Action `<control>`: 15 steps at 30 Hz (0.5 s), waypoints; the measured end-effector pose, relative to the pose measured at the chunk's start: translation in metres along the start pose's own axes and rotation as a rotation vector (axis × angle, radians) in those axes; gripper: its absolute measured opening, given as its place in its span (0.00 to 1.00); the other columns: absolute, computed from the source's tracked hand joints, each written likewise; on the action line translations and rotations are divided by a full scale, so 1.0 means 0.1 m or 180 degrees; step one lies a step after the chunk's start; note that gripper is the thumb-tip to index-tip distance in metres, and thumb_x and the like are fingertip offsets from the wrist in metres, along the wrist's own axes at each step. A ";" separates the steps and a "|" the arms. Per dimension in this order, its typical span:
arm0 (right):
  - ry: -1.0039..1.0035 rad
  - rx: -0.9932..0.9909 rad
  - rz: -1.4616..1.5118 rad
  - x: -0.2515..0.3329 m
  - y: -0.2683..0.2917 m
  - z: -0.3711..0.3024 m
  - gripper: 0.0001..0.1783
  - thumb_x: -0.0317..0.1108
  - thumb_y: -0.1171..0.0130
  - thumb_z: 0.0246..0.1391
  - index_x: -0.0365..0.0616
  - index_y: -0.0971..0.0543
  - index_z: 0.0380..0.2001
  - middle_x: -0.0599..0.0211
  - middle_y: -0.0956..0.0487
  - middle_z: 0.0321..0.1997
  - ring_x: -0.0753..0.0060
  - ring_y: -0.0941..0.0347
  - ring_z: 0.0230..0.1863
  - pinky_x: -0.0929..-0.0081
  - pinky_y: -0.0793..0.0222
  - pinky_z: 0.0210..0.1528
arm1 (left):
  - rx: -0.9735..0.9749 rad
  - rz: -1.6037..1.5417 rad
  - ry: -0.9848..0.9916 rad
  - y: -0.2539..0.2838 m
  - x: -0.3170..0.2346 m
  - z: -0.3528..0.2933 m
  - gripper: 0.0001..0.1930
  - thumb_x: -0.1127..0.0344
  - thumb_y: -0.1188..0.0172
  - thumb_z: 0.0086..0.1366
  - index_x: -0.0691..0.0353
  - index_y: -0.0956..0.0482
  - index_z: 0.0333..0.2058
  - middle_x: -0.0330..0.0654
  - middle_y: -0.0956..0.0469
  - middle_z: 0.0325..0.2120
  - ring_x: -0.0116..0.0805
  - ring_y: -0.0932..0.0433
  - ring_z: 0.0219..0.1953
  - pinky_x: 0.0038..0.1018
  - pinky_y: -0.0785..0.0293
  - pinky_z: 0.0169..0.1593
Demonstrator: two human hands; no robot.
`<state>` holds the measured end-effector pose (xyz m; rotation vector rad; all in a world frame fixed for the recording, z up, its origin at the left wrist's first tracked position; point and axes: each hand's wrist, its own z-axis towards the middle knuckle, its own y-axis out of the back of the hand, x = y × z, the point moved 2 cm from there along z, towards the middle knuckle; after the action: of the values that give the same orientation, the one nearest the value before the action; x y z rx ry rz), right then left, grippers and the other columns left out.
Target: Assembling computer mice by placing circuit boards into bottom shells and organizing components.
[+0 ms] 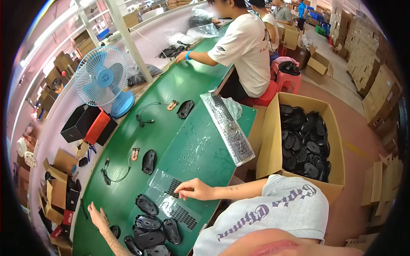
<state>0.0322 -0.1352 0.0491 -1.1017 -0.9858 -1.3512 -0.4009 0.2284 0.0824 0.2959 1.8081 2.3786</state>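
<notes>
My right hand [194, 189] is bent over a clear plastic sheet [160, 181] with rows of small black pads [183, 216]. Its fingertips are drawn together at the upper rows; whatever is between them is too small to make out. My left hand [99, 216] is held over the left side of the green bench, open, its fingers apart and holding nothing. Between my hands lies a cluster of black computer mouse shells [147, 222]. Farther up the bench, another mouse shell [149, 162] lies near a small circuit board [135, 154] and a coiled cable [112, 173].
A co-worker [247, 51] sits farther along the green bench [188, 145]. A bubble-wrap-like tray pack [228, 128] lies at the bench's right edge. On the right stands a carton [337, 149] full of black shells. A blue fan [102, 79] and boxes [85, 123] line the left.
</notes>
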 end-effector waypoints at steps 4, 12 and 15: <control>0.0614 -0.0082 -0.1462 -0.02 0.33 0.34 0.18 0.30 0.42 0.58 0.43 0.22 0.52 0.63 0.19 0.47 0.67 0.22 0.46 0.71 0.26 0.48 | -0.0594 -0.0671 -0.1143 0.99 -1.57 -0.70 0.25 0.70 0.38 0.60 0.60 0.31 0.56 0.48 0.26 0.51 0.45 0.21 0.44 0.36 0.24 0.47; 0.1953 0.0030 -0.3410 -0.52 -0.02 0.86 0.22 0.38 0.40 0.56 0.43 0.26 0.54 0.63 0.27 0.61 0.57 0.35 0.66 0.60 0.38 0.66 | 0.0276 -0.1448 -0.2408 1.39 -3.41 -2.53 0.28 0.61 0.35 0.57 0.64 0.26 0.55 0.50 0.27 0.57 0.49 0.28 0.57 0.38 0.32 0.59; 0.2261 0.0035 -0.3304 -0.44 0.04 0.81 0.17 0.36 0.40 0.54 0.44 0.23 0.47 0.65 0.24 0.55 0.57 0.31 0.61 0.63 0.36 0.63 | 0.0059 -0.0947 -0.2102 0.96 -3.62 -2.70 0.32 0.55 0.38 0.61 0.74 0.30 0.57 0.58 0.30 0.58 0.53 0.30 0.59 0.41 0.35 0.62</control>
<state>0.0421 -0.0466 0.0251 0.0482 -1.0192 -2.3171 -0.1134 -0.1324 0.0794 0.6671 1.4365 1.7719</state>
